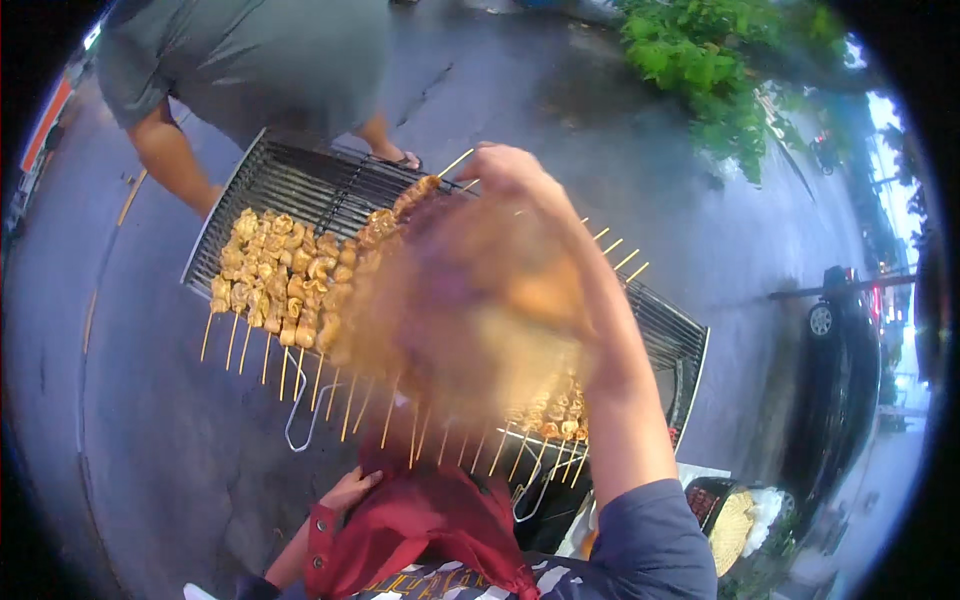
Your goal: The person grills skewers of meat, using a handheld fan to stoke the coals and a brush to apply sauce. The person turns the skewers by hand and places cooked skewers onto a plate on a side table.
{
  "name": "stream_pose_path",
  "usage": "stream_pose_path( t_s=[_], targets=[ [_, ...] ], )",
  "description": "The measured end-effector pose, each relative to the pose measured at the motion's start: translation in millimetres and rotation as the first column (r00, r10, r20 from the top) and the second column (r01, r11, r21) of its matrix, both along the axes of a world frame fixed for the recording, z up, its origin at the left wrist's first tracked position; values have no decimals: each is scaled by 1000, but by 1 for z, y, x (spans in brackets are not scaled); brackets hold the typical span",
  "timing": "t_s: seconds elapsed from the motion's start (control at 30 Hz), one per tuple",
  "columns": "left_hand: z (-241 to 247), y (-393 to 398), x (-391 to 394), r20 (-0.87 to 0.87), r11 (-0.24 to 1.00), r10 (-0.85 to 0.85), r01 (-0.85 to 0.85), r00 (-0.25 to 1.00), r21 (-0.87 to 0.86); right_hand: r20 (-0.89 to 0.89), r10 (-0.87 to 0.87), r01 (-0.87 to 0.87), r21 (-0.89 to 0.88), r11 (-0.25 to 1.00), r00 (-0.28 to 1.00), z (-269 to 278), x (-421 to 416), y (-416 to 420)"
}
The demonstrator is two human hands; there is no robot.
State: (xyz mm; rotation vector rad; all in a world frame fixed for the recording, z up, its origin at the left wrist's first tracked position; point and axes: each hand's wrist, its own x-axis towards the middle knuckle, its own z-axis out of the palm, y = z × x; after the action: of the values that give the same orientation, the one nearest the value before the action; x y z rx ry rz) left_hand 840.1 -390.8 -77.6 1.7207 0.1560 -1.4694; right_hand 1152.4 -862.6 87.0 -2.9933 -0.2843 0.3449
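My right hand (pixel 514 171) reaches over to the far side of a charcoal grill (pixel 296 171). Its fingertips are at the stick ends of a meat skewer (pixel 416 196); whether they pinch a stick is unclear. Down by the red cloth garment (pixel 431 510) at my front, my left hand (pixel 351 487) rests against the cloth, its grip unclear. Rows of meat skewers (pixel 274 274) lie side by side across the grill, bare sticks pointing towards me. A large blurred brown and purple shape (pixel 465 300) covers the middle; what it is cannot be made out.
Wire handles (pixel 300 442) stick out from the grill's near side. Across from me stands a person in grey clothing (pixel 262 64), one arm (pixel 172 161) at the grill's left end. A woven round item (pixel 731 529) lies at lower right. A dark car (pixel 825 405) and leafy branches (pixel 697 67) are on the right.
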Motion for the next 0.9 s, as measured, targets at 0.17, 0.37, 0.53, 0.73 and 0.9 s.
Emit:
stream_pose_path(
  t_s=[0.17, 0.37, 0.53, 0.73, 0.9],
  targets=[
    [-27, 24, 2, -21, 988, -81, 83, 996, 129, 126, -117, 89, 207, 974, 985, 30, -14, 36],
    [-46, 19, 9, -109, 967, 60, -85, 992, -241, -198, -306, 198, 980, -33, 931, 32, -250, 38],
    [-41, -20, 35, 250, 920, -391, 367, 886, 138, -583, -32, 584, 810, 57, 812, 39, -413, 114],
    [-46, -55, 34, 272, 854, -520, 488, 809, 180, -471, -300, 544, 802, 247, 830, 67, -427, 98],
    [-77, -56, 18, 196, 857, -510, 474, 838, 202, -45, -692, 452, 787, 419, 720, 36, -384, 12]
  ],
)
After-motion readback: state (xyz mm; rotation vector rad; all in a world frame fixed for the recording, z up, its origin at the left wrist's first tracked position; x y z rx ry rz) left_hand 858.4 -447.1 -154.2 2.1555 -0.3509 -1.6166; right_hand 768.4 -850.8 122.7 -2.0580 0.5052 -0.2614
